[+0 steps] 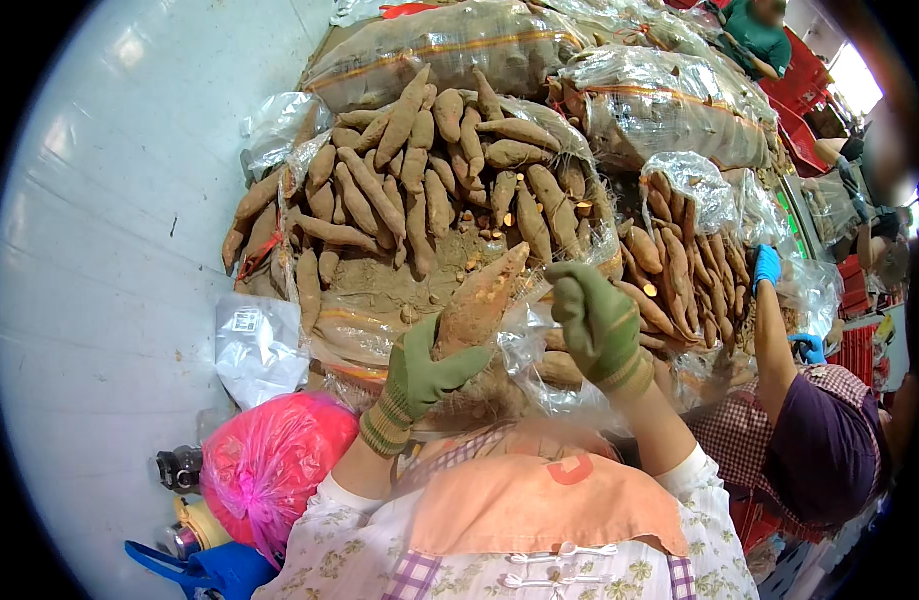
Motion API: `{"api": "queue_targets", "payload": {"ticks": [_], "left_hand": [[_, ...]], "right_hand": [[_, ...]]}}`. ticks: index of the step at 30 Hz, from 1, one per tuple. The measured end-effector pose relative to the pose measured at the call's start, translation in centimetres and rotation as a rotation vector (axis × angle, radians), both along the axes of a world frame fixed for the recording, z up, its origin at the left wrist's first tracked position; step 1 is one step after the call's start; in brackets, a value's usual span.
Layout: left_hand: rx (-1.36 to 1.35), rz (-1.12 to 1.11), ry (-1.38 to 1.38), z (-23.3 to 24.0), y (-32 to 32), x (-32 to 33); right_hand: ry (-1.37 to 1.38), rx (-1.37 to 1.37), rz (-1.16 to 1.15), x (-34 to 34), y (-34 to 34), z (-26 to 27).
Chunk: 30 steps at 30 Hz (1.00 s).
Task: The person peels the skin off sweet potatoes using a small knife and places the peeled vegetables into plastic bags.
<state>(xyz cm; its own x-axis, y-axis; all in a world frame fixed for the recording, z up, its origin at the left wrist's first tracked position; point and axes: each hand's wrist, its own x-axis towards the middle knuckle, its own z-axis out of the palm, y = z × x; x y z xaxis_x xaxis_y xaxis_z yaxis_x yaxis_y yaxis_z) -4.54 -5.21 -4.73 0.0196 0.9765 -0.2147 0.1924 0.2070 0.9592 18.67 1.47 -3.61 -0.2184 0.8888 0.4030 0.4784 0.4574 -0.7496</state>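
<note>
My left hand (428,373), in a green knit glove, holds a large sweet potato (478,304) by its lower end, with the pointed tip up and to the right. Rough orange patches mark its skin. To the right of that tip is my right hand (596,321), gloved alike, its fingers curled in; whether they hold anything small is hidden. Beyond both hands lies a heap of sweet potatoes (365,196) in an opened mesh sack (369,326) with loose soil. Small cut pieces with orange flesh (509,220) are scattered there.
A pale wall (121,247) curves along the left. Beside me sit a pink plastic bag (279,457) and a blue bag (230,570). Full wrapped sacks (459,52) stand behind. At right, a co-worker's blue-gloved hand (767,265) touches another sweet potato pile (680,262).
</note>
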Motion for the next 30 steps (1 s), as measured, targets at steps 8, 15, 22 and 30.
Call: {"api": "queue_targets", "payload": {"ticks": [8, 15, 22, 30], "left_hand": [[0.0, -0.029, 0.073, 1.1, -0.4, 0.1], [0.015, -0.032, 0.051, 0.4, -0.6, -0.1], [0.075, -0.056, -0.12, -1.2, -2.0, -0.6], [-0.093, 0.027, -0.382, 0.3, -0.8, -1.4]], "right_hand": [[-0.379, 0.256, 0.111, -0.8, 0.5, 0.4], [-0.419, 0.301, 0.121, -1.1, 0.6, 0.4], [-0.764, 0.009, 0.106, 0.4, 3.9, -4.2], [0.309, -0.607, 0.073, 0.3, 3.3, -3.7]]}}
